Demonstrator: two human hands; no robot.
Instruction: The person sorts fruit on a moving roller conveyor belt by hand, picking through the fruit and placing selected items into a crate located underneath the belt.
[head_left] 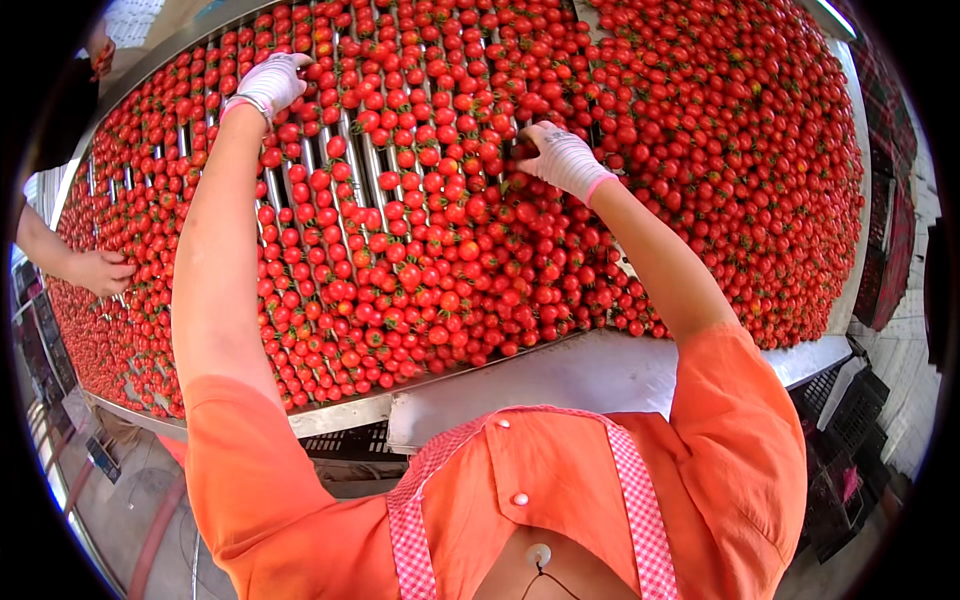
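Small red tomatoes (440,300), some with green stems, cover a metal roller conveyor (352,150). Both of my hands wear white striped gloves with pink cuffs. At the far left part of the rollers, my left hand (270,84) reaches among the tomatoes, fingers apart and pointing right. My right hand (564,162) is farther right, where the rollers meet a dense mass of tomatoes (730,150). Its thumb and fingers are spread around a shadowed gap at the tomatoes, and I see nothing gripped. Some fingertips are partly hidden by the fruit.
At the left edge, another person's bare hand (98,272) reaches over the tomatoes. A metal ledge (540,385) runs along the near side. Black plastic crates (850,410) stand at the lower right. Part of another hand (100,50) shows at the upper left.
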